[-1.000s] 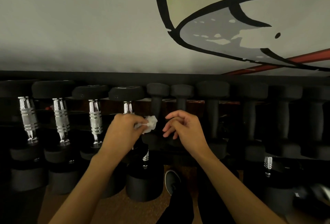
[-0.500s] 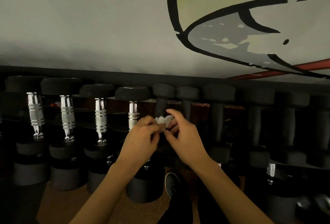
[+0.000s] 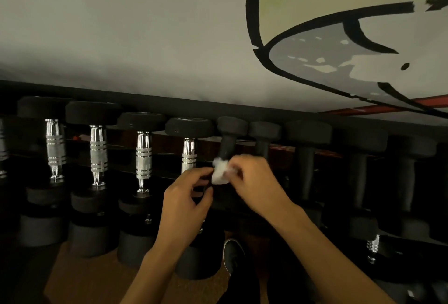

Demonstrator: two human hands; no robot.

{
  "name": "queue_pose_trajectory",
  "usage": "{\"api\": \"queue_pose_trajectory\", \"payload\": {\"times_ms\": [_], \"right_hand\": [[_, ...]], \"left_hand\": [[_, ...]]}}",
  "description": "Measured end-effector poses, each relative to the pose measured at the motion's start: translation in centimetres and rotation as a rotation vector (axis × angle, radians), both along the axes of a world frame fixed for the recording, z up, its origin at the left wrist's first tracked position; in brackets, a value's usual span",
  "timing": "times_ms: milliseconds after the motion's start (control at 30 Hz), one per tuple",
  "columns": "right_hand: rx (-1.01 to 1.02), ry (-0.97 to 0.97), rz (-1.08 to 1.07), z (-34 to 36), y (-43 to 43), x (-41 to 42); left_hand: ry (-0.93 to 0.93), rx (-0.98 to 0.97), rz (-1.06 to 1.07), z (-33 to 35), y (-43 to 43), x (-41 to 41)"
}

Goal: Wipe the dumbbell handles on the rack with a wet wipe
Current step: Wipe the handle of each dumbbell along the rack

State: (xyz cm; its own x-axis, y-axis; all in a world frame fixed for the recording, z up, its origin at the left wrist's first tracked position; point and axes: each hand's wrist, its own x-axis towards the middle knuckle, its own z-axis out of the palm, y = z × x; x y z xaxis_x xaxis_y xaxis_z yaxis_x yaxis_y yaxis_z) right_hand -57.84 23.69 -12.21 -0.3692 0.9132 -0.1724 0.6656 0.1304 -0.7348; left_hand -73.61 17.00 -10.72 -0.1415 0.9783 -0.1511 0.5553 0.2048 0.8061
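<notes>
Wet wipe (image 3: 221, 173), a crumpled white wad, lies against the lower end of a black dumbbell handle (image 3: 226, 147) on the rack (image 3: 315, 119), pinched by the right hand (image 3: 257, 182), while the left hand (image 3: 185, 204) curls its fingertips at the wad's left edge, grip unclear.

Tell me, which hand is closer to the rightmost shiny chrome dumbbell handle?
Left. The left hand is in front of that chrome handle, covering its lower end. The right hand is off to the handle's right, beyond the wet wipe.
</notes>
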Motion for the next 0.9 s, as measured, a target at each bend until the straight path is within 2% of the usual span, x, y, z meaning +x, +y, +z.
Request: {"api": "queue_pose_trajectory", "payload": {"times_ms": [67, 133, 267, 433, 533, 700, 800, 900], "right_hand": [[0.003, 0.081, -0.191, 0.7, 1.7, 0.2], [-0.006, 0.077, -0.265, 1.1, 2.8, -0.3], [0.012, -0.125, -0.151, 1.2, 2.0, -1.8], [-0.06, -0.324, 0.093, 1.1, -1.6, -1.0], [-0.043, -0.237, 0.02, 0.9, -0.8, -0.3], [-0.021, -0.13, -0.277, 1.3, 3.4, -0.7], [-0.001, -0.278, -0.189, 1.2, 2.6, -1.4], [0.015, -0.29, -0.024, 1.0, 0.5, -1.2]], "left_hand": [[-0.052, -0.04, 0.059, 0.0, 0.1, 0.0], [-0.058, -0.054, 0.067, 0.0, 0.2, -0.1], [-0.042, -0.056, 0.046, 0.0, 0.3, 0.0], [-0.029, -0.024, -0.036, 0.4, 0.8, -0.2], [-0.033, -0.034, -0.069, 0.1, 0.9, -0.5], [-0.069, -0.045, -0.016, -0.3, 0.8, -0.7], [-0.086, -0.051, -0.004, -0.3, 0.8, -0.6], [-0.137, -0.06, 0.047, -0.1, 0.6, -0.5]]}}
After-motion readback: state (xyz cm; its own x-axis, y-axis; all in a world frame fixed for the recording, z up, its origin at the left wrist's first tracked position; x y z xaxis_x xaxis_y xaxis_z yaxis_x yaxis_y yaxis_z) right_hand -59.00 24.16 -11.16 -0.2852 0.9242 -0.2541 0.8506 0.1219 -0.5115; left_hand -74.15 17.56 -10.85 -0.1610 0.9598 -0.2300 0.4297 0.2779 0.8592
